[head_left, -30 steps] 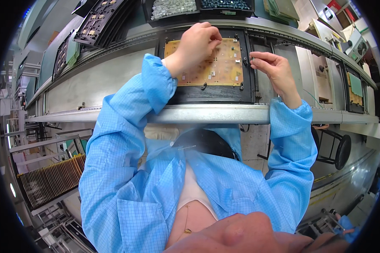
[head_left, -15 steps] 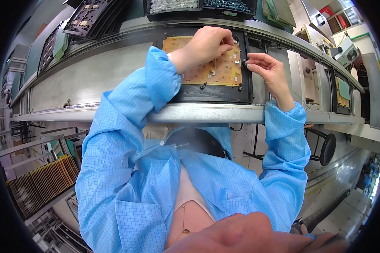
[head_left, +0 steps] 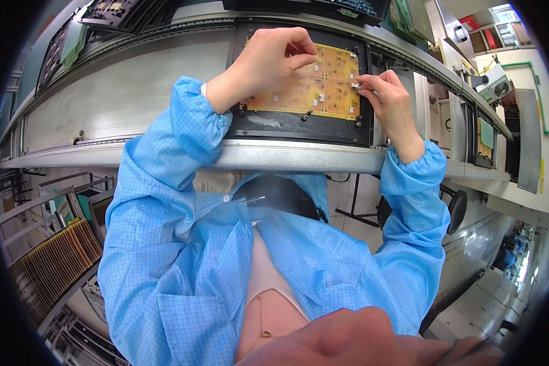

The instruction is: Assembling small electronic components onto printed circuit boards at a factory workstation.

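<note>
A yellow-brown circuit board (head_left: 332, 91) with small white parts lies in a black carrier frame (head_left: 274, 129) on the conveyor. My left hand (head_left: 277, 53) is above the board's upper left part, thumb and fingers curled together; whether a small part is between them is hidden. At the board's right edge, the thumb and fingers of my right hand (head_left: 391, 105) close on a small white connector (head_left: 355, 85). Another white part (head_left: 319, 98) sits on the board between the hands. Much of the board's left side is covered by my left hand and wrist.
Along the near side runs a metal conveyor rail (head_left: 274, 155). Beyond the far rail stand a dark bin of blue parts (head_left: 357, 6) and stacked black carriers (head_left: 119, 15). Another board (head_left: 485, 134) lies farther right. A rack of upright boards (head_left: 58, 262) stands at lower left.
My left hand has drawn back leftward from the board's right side. My right fingers have come in from beside the frame onto the white connector. The whole view has shifted slightly.
</note>
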`<state>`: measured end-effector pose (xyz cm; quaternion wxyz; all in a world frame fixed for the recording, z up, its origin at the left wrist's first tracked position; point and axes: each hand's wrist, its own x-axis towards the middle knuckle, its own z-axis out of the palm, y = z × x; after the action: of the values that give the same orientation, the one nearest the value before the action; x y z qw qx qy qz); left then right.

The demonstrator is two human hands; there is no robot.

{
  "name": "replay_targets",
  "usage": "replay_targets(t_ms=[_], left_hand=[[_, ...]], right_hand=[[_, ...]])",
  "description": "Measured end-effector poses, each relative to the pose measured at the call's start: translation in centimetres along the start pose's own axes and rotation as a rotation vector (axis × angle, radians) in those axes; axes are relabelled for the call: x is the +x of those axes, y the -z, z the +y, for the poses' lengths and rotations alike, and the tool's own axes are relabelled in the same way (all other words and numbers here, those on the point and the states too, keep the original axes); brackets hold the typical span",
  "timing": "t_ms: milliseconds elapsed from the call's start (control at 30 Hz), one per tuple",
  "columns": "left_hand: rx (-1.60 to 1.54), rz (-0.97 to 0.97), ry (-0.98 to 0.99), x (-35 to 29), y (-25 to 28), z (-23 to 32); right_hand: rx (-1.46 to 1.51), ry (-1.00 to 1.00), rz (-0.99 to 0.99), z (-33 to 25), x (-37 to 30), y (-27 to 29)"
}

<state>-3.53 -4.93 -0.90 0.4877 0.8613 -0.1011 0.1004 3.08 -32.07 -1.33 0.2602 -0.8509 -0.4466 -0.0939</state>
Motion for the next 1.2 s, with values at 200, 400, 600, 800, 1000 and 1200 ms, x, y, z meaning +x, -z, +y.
replay_targets(t_ms=[200, 400, 600, 800, 1000, 1200], left_hand=[[-0.034, 0.019, -0.047, 0.0, 0.3, -0.4], [-0.017, 0.061, -0.146, 0.0, 0.4, -0.6], [-0.001, 0.088, -0.198, 0.0, 0.4, -0.7], [-0.021, 0.033, -0.130, -0.1, 0.7, 0.1], [0.008, 0.031, -0.131, 0.0, 0.7, 0.0], [0.067, 0.057, -0.205, 0.0, 0.3, -0.9]], right_hand=[[-0.109, 0.012, -0.121, -0.8, 1.0, 0.6], [-0.311, -0.022, -0.270, -1.2, 2.4, 0.8], [-0.471, -0.068, -0.371, -1.2, 3.0, 0.3], [-0.430, -0.173, -0.376, -1.6, 2.8, 0.5], [-0.407, -0.263, -0.274, -1.7, 2.0, -0.2], [-0.424, -0.282, -0.212, -1.8, 1.6, -0.2]])
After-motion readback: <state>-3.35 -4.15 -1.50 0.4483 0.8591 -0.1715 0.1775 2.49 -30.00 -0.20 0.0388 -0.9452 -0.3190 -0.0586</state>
